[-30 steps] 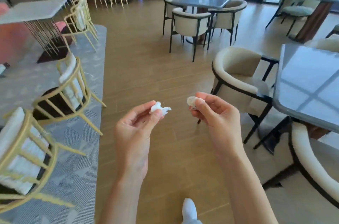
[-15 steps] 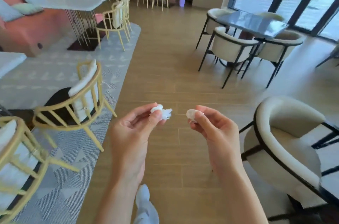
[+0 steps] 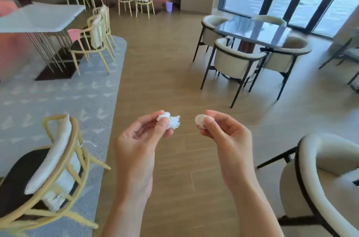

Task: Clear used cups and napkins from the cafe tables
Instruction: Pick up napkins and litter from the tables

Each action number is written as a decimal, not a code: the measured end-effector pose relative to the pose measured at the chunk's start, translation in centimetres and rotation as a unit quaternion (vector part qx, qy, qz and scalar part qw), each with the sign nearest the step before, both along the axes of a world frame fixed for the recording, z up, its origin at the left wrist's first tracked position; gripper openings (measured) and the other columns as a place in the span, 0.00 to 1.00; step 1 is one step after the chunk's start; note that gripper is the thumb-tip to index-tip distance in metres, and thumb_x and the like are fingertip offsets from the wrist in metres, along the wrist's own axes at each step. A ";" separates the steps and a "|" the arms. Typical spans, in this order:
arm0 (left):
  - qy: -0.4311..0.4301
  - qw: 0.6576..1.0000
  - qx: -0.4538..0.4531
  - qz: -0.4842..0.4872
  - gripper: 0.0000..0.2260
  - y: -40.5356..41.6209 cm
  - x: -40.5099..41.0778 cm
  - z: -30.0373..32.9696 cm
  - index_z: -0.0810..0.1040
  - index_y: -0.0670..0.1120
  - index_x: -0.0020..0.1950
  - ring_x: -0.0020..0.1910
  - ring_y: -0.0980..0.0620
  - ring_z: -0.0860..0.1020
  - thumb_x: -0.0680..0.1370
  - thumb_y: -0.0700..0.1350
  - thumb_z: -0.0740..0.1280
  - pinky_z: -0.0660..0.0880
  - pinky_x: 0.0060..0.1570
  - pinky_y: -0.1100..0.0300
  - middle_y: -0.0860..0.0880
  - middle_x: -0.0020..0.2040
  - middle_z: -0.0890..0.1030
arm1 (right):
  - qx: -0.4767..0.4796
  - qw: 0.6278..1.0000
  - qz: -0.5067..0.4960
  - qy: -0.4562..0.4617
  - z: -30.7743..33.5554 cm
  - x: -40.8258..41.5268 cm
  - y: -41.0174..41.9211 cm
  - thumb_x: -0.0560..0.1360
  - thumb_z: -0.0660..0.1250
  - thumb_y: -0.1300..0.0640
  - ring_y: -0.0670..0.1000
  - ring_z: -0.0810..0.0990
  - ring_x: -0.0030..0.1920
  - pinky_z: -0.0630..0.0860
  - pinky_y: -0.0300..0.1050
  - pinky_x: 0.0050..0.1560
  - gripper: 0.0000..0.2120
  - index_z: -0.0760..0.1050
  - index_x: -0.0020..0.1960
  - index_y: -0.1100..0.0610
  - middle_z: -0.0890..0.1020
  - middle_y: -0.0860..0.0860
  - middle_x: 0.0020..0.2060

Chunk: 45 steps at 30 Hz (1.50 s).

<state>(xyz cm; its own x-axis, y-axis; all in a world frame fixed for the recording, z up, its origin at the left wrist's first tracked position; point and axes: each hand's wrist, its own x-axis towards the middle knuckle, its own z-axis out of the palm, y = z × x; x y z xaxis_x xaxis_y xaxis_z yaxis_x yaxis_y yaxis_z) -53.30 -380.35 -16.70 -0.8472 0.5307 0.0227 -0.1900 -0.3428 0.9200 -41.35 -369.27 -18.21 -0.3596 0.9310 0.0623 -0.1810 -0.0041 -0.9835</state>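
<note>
Left hand (image 3: 139,139) pinches one napkin wad (image 3: 171,121), right hand (image 3: 223,135) pinches another wad (image 3: 200,120), both held out front over the floor, probably so crumbs stay off clothes en route to the bin (image 3: 169,6).

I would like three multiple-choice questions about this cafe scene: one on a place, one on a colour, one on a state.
1. Where does the small purple bin stand?
A. on the floor by the far wall
B. on the dark glossy table
C. under the near wicker chair

2. What colour are the napkin wads?
A. white
B. green
C. black

3. What is the left hand doing?
A. pinching a napkin wad
B. lying flat, open
C. gripping a cup

Answers:
1 A, it stands on the floor beside the far chairs.
2 A, both wads, also the one in the right hand, look white.
3 A, thumb and fingers close on the wad.
</note>
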 end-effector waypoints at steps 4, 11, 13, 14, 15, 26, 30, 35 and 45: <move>-0.006 1.000 -0.023 -0.001 0.13 6.3 -5.2 -0.9 0.89 0.46 0.46 0.37 0.50 0.85 0.64 0.48 0.78 0.83 0.52 0.58 0.45 0.43 0.88 | -0.004 0.999 -0.026 0.018 -0.6 -4.8 6.9 0.79 0.72 0.61 0.52 0.88 0.46 0.83 0.44 0.51 0.04 0.85 0.51 0.56 0.89 0.52 0.44; 0.005 0.999 -0.029 0.021 0.13 20.9 -14.0 -2.4 0.88 0.44 0.45 0.37 0.49 0.84 0.63 0.47 0.79 0.83 0.51 0.59 0.46 0.42 0.87 | -0.024 0.999 -0.008 0.032 -2.9 -13.5 22.8 0.77 0.74 0.60 0.52 0.88 0.46 0.84 0.47 0.55 0.04 0.86 0.52 0.57 0.88 0.54 0.44; 0.010 0.999 -0.024 0.024 0.12 25.8 -16.5 -1.7 0.88 0.43 0.45 0.38 0.49 0.84 0.64 0.46 0.78 0.82 0.52 0.59 0.45 0.43 0.87 | -0.018 0.999 -0.002 0.030 -2.3 -16.0 28.1 0.76 0.75 0.59 0.51 0.88 0.46 0.83 0.47 0.56 0.04 0.86 0.51 0.56 0.89 0.53 0.44; 0.013 0.999 -0.021 0.026 0.12 28.0 -17.7 -1.2 0.88 0.44 0.45 0.38 0.49 0.84 0.64 0.46 0.79 0.82 0.53 0.58 0.45 0.43 0.87 | -0.013 1.000 0.001 0.028 -1.7 -17.2 30.7 0.76 0.75 0.58 0.51 0.88 0.46 0.83 0.48 0.56 0.04 0.86 0.51 0.55 0.89 0.52 0.44; 0.015 0.999 -0.018 0.030 0.13 30.1 -18.9 -0.5 0.88 0.44 0.46 0.39 0.49 0.84 0.64 0.45 0.81 0.82 0.53 0.58 0.45 0.44 0.87 | -0.009 0.999 0.004 0.030 -1.1 -18.4 33.2 0.76 0.75 0.58 0.51 0.88 0.46 0.83 0.47 0.56 0.04 0.86 0.51 0.55 0.89 0.52 0.44; 0.008 0.996 -0.021 0.081 0.13 48.1 -32.5 -0.9 0.89 0.46 0.46 0.39 0.48 0.84 0.64 0.48 0.79 0.83 0.52 0.59 0.43 0.46 0.87 | -0.004 0.998 0.057 -0.003 -1.4 -31.8 51.7 0.74 0.76 0.53 0.50 0.88 0.47 0.80 0.49 0.56 0.05 0.87 0.49 0.48 0.89 0.51 0.45; -0.006 0.997 -0.024 0.067 0.13 55.2 -39.3 -3.3 0.88 0.46 0.47 0.40 0.48 0.85 0.65 0.49 0.79 0.82 0.52 0.60 0.43 0.46 0.88 | 0.004 0.999 0.046 -0.029 -3.1 -38.5 58.4 0.74 0.76 0.53 0.49 0.88 0.46 0.80 0.48 0.56 0.05 0.87 0.50 0.46 0.89 0.49 0.45; -0.016 0.999 -0.028 0.041 0.09 65.1 -50.4 -3.5 0.88 0.46 0.48 0.40 0.48 0.85 0.68 0.44 0.78 0.82 0.52 0.60 0.43 0.46 0.88 | 0.019 0.998 0.031 -0.041 -2.4 -49.4 68.2 0.73 0.77 0.51 0.48 0.87 0.45 0.80 0.47 0.55 0.07 0.87 0.50 0.50 0.89 0.49 0.45; 0.013 0.997 -0.071 -0.025 0.11 81.1 -67.6 -2.1 0.89 0.48 0.44 0.37 0.47 0.86 0.63 0.43 0.80 0.82 0.43 0.63 0.42 0.43 0.88 | -0.008 0.998 0.020 -0.065 -1.7 -64.1 83.8 0.75 0.76 0.56 0.49 0.87 0.45 0.79 0.37 0.48 0.05 0.87 0.49 0.46 0.89 0.50 0.44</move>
<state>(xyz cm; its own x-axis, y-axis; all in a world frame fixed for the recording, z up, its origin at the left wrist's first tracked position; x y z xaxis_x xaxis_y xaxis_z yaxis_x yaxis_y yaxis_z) -120.88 -299.29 -18.76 -0.8202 0.5711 -0.0343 -0.1789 -0.1992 0.9635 -105.43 -285.47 -19.89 -0.4001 0.9165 -0.0016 -0.0506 -0.0238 -0.9984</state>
